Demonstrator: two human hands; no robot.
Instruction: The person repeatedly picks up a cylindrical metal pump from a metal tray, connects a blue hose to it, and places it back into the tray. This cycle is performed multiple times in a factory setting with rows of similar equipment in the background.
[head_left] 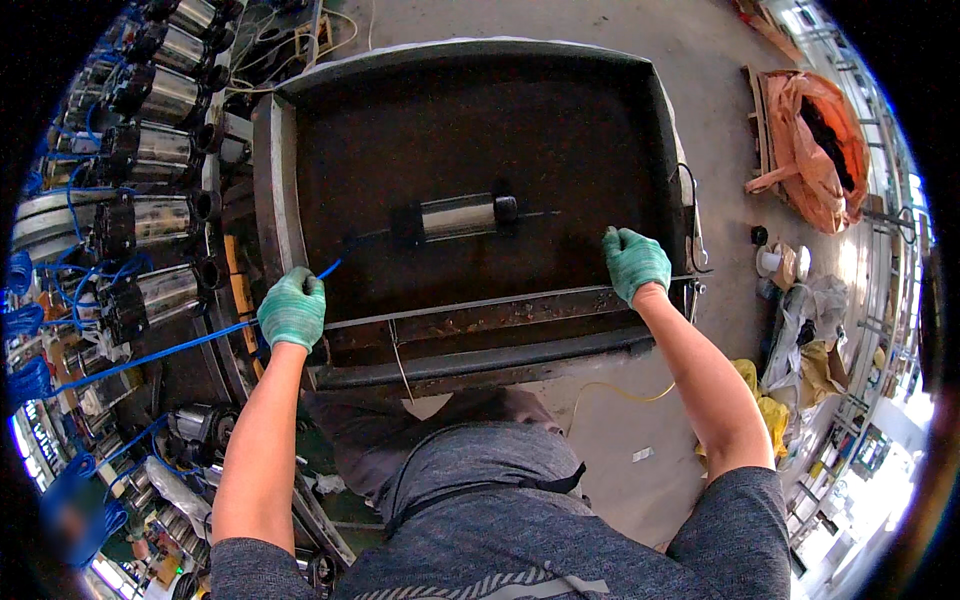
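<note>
Cylinder (459,218) in tub (285,190), sack (795,135) right

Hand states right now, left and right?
Left hand: closed on the blue cable.
Right hand: fingers curled into a loose fist, nothing visible in it.

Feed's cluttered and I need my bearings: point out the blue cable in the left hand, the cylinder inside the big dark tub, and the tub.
Blue cable (155,354): head view, on the long stretch outside the tub.
Cylinder (458,218): head view, on its shiny barrel.
Tub (287,190): head view, on its left wall.
</note>
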